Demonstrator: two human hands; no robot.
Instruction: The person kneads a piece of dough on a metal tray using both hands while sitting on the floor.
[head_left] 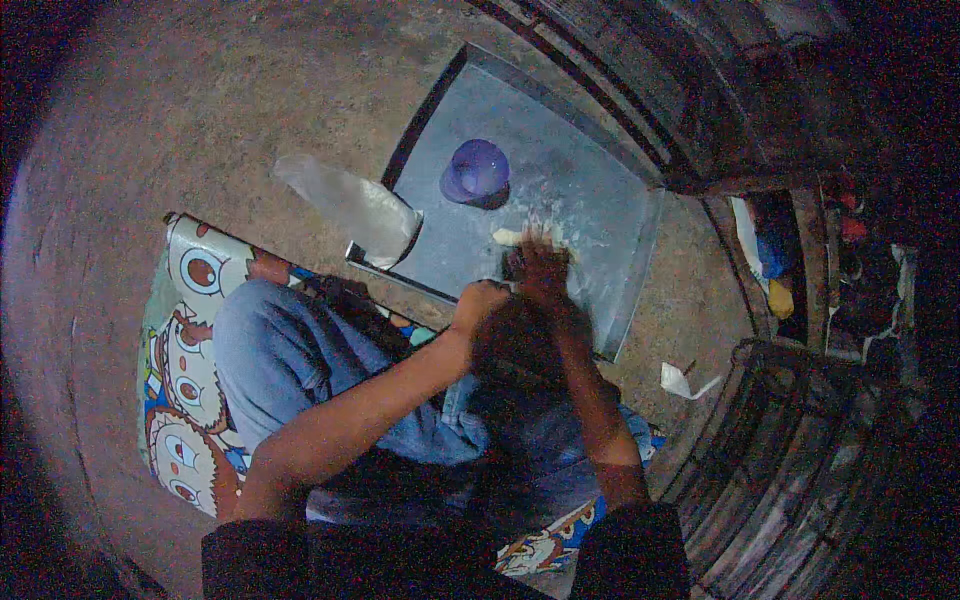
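Note:
A wide metal tray with a raised rim and a floury surface lies in front of me. My right hand reaches over it, fingers stretched out and pressing on a pale strip of what looks like dough. Shadow blurs those fingertips. My left hand is closed at the tray's near rim; what is inside its fingers is hidden. Beyond my hands a purple plastic cup rests on the tray. A clear plastic bag of white powder leans over the tray's left rim.
I sit on a cartoon-print mat with my jeans-clad legs near the tray. Dark slatted wooden furniture stands to the right, with more along the far right. A white scrap lies on the bare floor.

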